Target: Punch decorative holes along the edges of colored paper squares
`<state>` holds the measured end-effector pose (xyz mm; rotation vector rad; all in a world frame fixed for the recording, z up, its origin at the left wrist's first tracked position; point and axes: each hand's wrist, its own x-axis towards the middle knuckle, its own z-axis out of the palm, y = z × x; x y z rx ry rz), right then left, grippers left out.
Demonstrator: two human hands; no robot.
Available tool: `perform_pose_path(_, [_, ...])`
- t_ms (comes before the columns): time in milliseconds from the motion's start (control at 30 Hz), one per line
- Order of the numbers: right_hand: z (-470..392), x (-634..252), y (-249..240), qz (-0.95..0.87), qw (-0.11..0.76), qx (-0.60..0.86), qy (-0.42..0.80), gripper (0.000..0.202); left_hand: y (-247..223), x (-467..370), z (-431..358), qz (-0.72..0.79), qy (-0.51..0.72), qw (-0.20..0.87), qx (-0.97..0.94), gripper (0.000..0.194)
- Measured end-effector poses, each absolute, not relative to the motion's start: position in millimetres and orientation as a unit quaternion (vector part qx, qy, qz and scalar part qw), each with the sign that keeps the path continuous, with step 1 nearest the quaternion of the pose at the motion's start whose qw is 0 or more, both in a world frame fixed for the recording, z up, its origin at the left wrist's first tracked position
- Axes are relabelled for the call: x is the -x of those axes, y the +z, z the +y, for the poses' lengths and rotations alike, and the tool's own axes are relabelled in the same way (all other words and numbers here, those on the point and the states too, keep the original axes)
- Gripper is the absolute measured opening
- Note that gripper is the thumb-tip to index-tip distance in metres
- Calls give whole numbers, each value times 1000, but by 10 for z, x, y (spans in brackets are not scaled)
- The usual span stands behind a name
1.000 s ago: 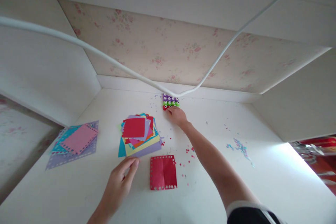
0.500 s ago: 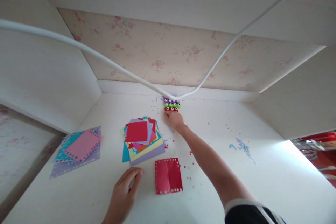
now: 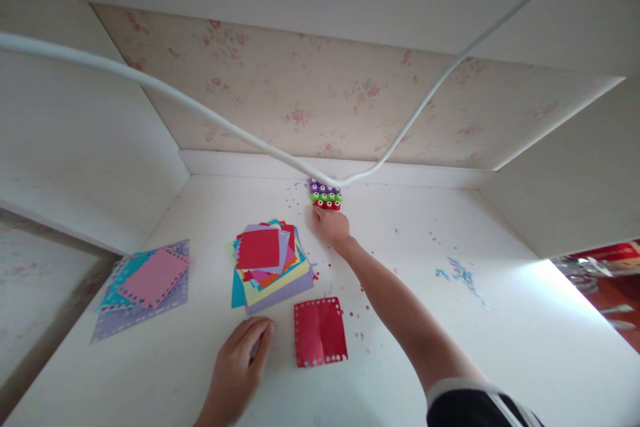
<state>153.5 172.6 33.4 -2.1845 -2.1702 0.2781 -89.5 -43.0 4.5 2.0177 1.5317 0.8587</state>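
At the back of the white table (image 3: 400,320), small craft punches (image 3: 327,197) stand in rows: purple behind, green in the middle, red in front. My right hand (image 3: 331,223) reaches to the front of the red row, its fingers closed and touching there or very near. Whatever those fingers hold, if anything, is hidden. My left hand (image 3: 244,353) rests near the front, thumb against the curled forefinger, with nothing visible in it. Just to its right lies a creased red paper square (image 3: 320,333) with small holes punched along its edges.
Left of centre is a pile of coloured paper (image 3: 260,250). Farther left lie punched pink, blue and purple sheets (image 3: 155,277). Tiny paper bits (image 3: 460,273) are scattered on the right, with red ones near the red square. A white cable (image 3: 225,123) hangs across the view.
My right hand has shifted very slightly at the red punches, and a little more of the red row shows. My left hand stays in place. The view has tilted slightly.
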Motion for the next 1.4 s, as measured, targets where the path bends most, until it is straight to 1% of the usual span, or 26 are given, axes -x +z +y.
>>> perform_pose_path(200, [1700,-1538,331,-699,44,708,91,42,28,880,-423,539,312,198,-757,22])
perform_pose_path(433, [1611,-1761,278,-671,98,731,80,44,29,870,-404,530,318,196,-761,19])
perform_pose_path(567, [1598,-1934,237,-669,130,728,77,35,22,849,-401,544,316,201,-751,18])
perform_pose_path(667, [1592,-1982,229,-680,156,710,92,29,30,832,-410,552,312,210,-745,17])
perform_pose_path(833, [1240,-2040,202,-666,211,703,133,32,33,829,-411,551,323,208,-741,15])
perform_pose_path(933, [694,-2111,150,-635,246,716,157,44,29,826,-423,552,341,172,-742,13])
perform_pose_path(1000, [290,-2146,110,-585,315,718,206,51,56,805,-441,538,334,138,-762,14])
perform_pose_path(1033, [113,-2155,92,-573,327,715,230,52,85,786,-446,522,322,123,-780,15])
perform_pose_path(1100, [-136,-2155,73,-570,336,713,233,51,168,732,-426,485,290,101,-819,17])
perform_pose_path(1200, [-227,-2126,82,-566,351,717,203,52,304,631,-275,452,265,75,-849,17])
perform_pose_path(1267, [-174,-2111,91,-549,361,727,199,52,348,572,-100,467,244,50,-849,17])
perform_pose_path(1333, [-115,-2112,92,-545,362,728,207,51,339,527,82,492,216,21,-843,21])
perform_pose_path(1400, [-89,-2123,87,-550,358,723,215,51,293,495,223,496,213,7,-842,21])
